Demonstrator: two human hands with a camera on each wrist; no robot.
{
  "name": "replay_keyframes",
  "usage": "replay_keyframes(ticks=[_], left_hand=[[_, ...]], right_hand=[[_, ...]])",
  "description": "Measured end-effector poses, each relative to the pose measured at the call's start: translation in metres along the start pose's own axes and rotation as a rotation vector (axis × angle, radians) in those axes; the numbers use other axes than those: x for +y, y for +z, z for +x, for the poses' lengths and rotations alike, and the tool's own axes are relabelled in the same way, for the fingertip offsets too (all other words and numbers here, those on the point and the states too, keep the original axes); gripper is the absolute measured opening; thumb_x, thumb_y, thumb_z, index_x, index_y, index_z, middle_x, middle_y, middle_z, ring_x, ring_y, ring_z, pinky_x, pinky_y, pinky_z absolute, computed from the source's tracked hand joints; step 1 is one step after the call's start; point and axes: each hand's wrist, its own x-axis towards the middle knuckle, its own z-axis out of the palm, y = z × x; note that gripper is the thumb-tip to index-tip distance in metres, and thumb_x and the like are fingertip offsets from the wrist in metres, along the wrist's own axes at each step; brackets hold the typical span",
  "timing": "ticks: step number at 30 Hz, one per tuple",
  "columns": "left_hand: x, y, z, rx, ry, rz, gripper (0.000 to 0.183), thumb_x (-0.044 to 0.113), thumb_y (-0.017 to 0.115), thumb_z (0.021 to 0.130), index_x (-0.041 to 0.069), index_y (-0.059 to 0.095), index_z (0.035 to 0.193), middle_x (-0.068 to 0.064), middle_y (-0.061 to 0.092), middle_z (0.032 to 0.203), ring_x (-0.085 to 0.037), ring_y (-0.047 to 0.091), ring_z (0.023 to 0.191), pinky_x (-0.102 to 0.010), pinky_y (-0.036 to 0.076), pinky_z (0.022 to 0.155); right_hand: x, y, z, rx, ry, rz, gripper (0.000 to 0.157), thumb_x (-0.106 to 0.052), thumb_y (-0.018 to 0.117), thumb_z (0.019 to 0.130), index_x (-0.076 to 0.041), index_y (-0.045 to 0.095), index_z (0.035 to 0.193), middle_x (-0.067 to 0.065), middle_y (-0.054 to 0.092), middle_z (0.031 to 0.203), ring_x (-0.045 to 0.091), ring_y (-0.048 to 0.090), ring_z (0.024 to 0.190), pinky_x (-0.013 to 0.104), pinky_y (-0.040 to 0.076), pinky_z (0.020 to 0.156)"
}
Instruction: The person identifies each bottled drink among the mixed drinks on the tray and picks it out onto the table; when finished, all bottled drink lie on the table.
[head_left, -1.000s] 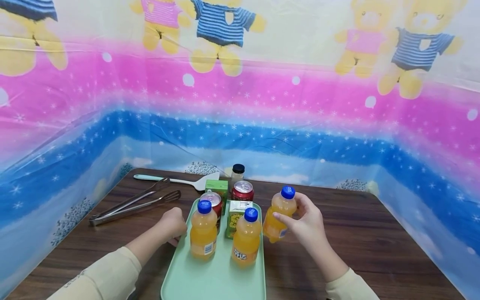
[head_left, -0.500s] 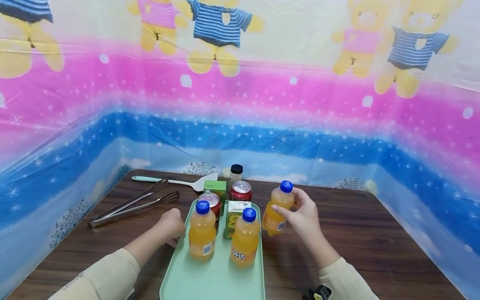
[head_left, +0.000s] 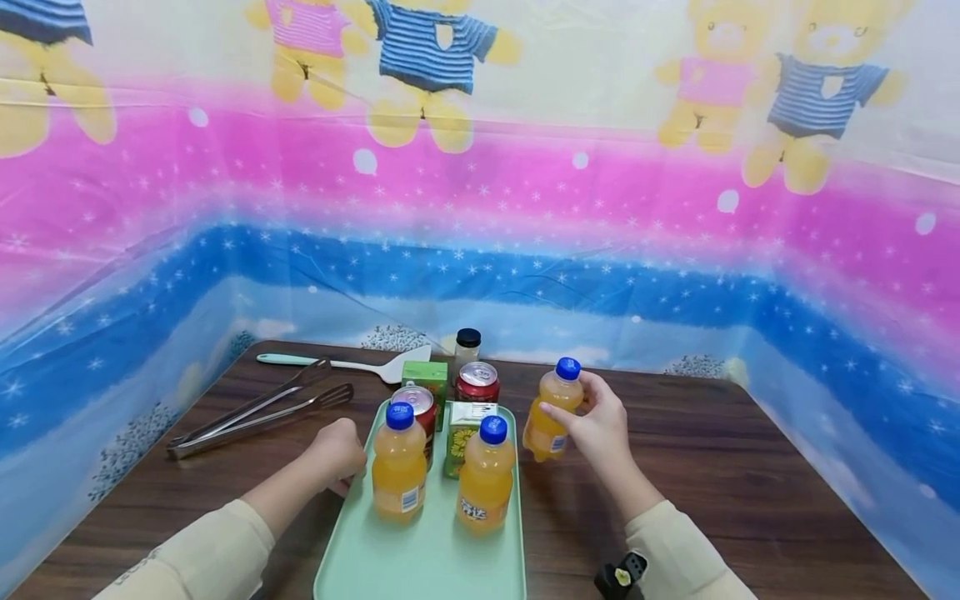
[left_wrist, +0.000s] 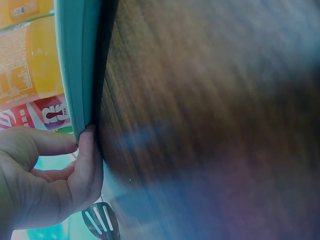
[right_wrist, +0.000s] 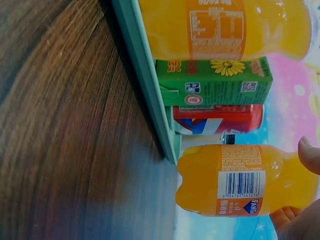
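My right hand [head_left: 602, 421] holds an orange soda bottle [head_left: 551, 412] with a blue cap, pinched near its neck between thumb and fingers. In the right wrist view that bottle [right_wrist: 225, 180] hangs above the table beside the tray's edge. My left hand [left_wrist: 55, 175] pinches the left rim of the light green tray [left_wrist: 75, 65] between thumb and fingers. On the tray [head_left: 420, 571] stand two more orange soda bottles, a left one [head_left: 398, 471] and a right one [head_left: 486, 483]. Behind them are a red can [head_left: 420, 407] and a green drink carton [head_left: 459, 442].
Farther back are a second green carton [head_left: 426, 379], another red can [head_left: 477, 383] and a black-capped jar [head_left: 467, 350]. Metal tongs [head_left: 255, 417] and a white spatula [head_left: 390, 367] lie at the left. A small black device [head_left: 621, 575] is by the right sleeve.
My right hand has carried the held bottle slightly up and away, along the tray's right side. The left hand keeps its grip on the rim. The view has shifted a little.
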Motion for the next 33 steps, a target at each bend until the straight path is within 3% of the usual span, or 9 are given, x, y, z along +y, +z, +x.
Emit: replay_keyframes(ticks=[25,33], left_hand=[[-0.005,-0.001,0.003,-0.003,-0.007,0.025,0.010,-0.011,0.060,0.072,-0.004,0.053,0.072,-0.014,0.055,0.068,-0.022,0.059,0.054,-0.034,0.055,0.045],[-0.003,0.001,0.003,-0.004,0.001,0.018,0.010,-0.011,0.059,0.071,-0.004,0.052,0.073,-0.014,0.054,0.068,-0.022,0.059,0.054,-0.034,0.055,0.045]], right_hand=[[0.015,0.015,0.011,0.028,0.057,-0.038,0.057,-0.021,0.080,0.074,-0.007,0.054,0.123,0.010,0.059,0.114,0.027,0.056,0.103,0.047,0.048,0.091],[0.020,0.016,0.012,0.036,0.040,-0.042,0.056,-0.020,0.081,0.073,-0.006,0.054,0.121,0.011,0.060,0.111,0.027,0.056,0.101,0.048,0.047,0.092]])
